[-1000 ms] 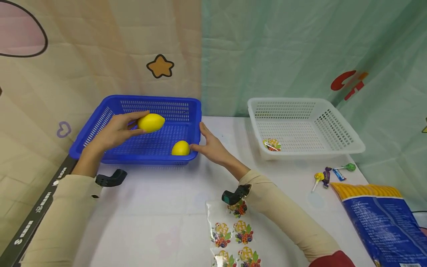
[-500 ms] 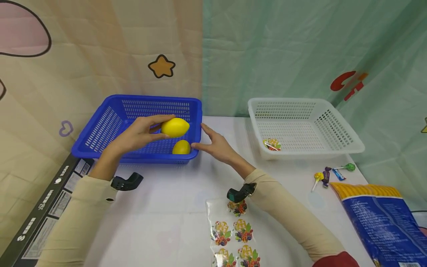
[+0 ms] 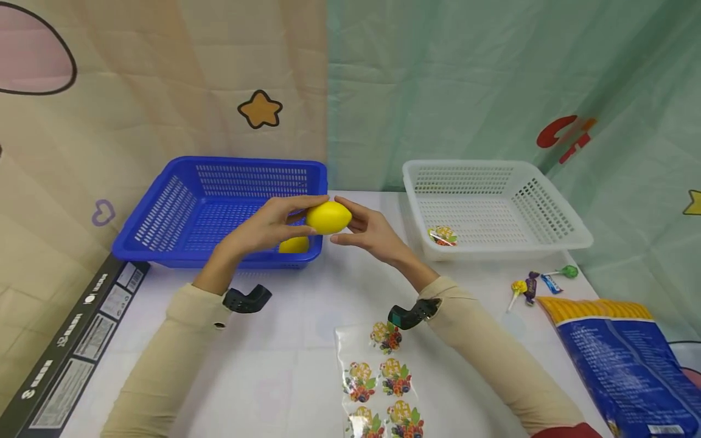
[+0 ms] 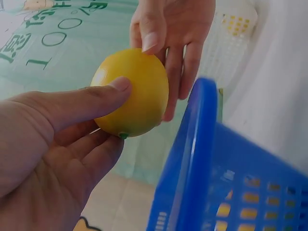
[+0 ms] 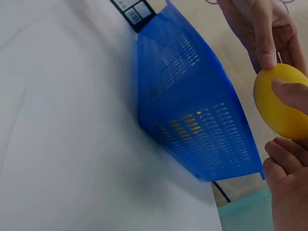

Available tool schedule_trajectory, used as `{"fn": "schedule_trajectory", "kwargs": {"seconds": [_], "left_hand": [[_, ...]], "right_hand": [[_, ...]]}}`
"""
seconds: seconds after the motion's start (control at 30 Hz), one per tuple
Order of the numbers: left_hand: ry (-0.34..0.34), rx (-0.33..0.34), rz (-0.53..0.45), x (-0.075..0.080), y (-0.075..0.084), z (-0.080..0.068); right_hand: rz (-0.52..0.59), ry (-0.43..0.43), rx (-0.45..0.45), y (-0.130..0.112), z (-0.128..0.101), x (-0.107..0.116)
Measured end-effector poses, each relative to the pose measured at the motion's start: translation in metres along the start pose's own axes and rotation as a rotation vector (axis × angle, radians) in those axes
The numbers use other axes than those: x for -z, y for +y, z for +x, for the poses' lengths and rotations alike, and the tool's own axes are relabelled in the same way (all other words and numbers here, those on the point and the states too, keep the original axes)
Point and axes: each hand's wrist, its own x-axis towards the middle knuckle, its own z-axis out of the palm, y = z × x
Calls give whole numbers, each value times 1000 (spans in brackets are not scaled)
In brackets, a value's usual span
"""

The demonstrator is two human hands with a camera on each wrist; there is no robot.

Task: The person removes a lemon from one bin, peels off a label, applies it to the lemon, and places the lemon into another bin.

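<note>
The lemon (image 3: 328,218) is pinched at the blue basket's (image 3: 164,207) right rim by left hand (image 3: 268,225) and right hand (image 3: 372,234) fingers; the left pinch is best released only once the right hand's hold is firm.

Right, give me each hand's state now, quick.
Left hand: holding the lemon, thumb and fingers curled round it.
Right hand: also on the lemon, fingers pinching its other end.

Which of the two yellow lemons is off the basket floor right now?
The yellow lemon held between the left hand and right hand, over the blue plastic basket's right rim. The other lemon lies inside the basket.
</note>
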Motion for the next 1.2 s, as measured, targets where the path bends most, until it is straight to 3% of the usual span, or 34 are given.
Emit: {"fn": "schedule_trajectory", "kwargs": {"seconds": [0.2, 0.37, 0.6, 0.77, 1.0, 1.2], "left_hand": [[-30, -66, -23, -21, 4, 18], [-11, -132, -83, -38, 4, 28], [104, -170, -97, -64, 7, 34], [167, -162, -90, -81, 7, 34], [226, -159, 64, -109, 5, 29], [214, -134, 116, -130, -3, 25]], "right_hand": [[-10, 10, 51, -1, -13, 15], [-25, 44, 65, 0, -25, 28], [-49, 88, 62, 6, -41, 40], [-42, 93, 63, 14, -48, 43], [-58, 70, -3, 28, -58, 41], [-98, 46, -28, 24, -70, 35]]}}
